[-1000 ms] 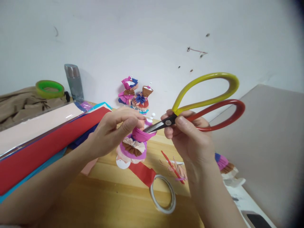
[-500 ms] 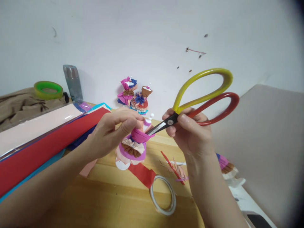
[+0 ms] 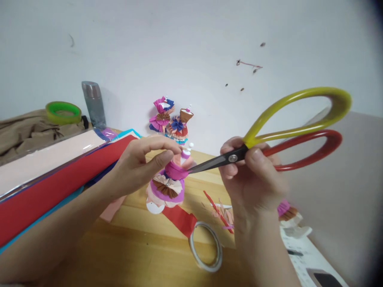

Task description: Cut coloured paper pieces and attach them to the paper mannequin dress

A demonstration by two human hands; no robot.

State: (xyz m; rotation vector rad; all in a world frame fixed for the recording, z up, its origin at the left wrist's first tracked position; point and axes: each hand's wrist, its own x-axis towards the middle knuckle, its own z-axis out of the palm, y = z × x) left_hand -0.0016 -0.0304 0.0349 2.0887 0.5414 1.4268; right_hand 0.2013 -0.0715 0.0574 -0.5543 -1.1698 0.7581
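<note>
My left hand (image 3: 140, 159) pinches the top of a small paper doll (image 3: 167, 185) with a magenta bodice, a pink and purple skirt and a brown fan. In my right hand (image 3: 254, 175) are large scissors (image 3: 284, 131) with one yellow and one red loop handle, gripped near the pivot. The dark blades are closed and their tip touches the magenta bodice. The doll is held just above the wooden table (image 3: 143, 247).
A roll of clear tape (image 3: 206, 246) and a red paper strip (image 3: 179, 218) lie below the doll. Coloured paper sheets (image 3: 50, 175) stack at the left. Finished paper dolls (image 3: 172, 119), a metal bottle (image 3: 94, 104) and a green tape roll (image 3: 62, 112) stand near the wall. Paper scraps (image 3: 221, 213) lie at the right.
My right hand drew the scissors to the right, so the blades slid back and only the tip meets the doll. My left hand and the doll stayed put.
</note>
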